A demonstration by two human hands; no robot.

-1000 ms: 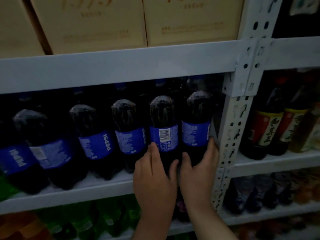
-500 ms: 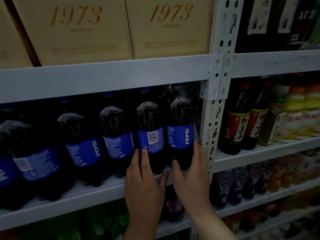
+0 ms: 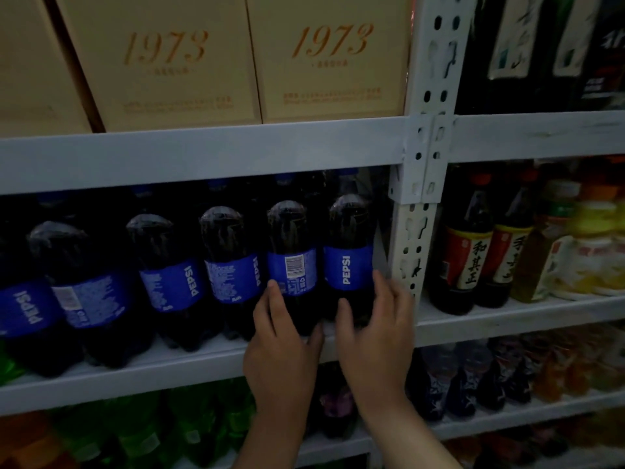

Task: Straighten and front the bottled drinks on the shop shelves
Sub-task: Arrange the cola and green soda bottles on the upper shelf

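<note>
Hands low on two dark plastic cola bottles with blue wrap labels at the right end of the white metal shelf (image 3: 189,370): my right hand (image 3: 378,330) cups the end bottle (image 3: 348,252), whose PEPSI name already faces out, while my left hand (image 3: 280,336) wraps the neighbouring bottle (image 3: 292,262), which shows its barcode. I hold near the bases, I think, because twisting there keeps them upright.

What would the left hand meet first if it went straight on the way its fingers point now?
The left hand points up and into the shelf, so it would likely press first against the barcode bottle that its fingers already wrap. Depth behind is unclear.
</note>
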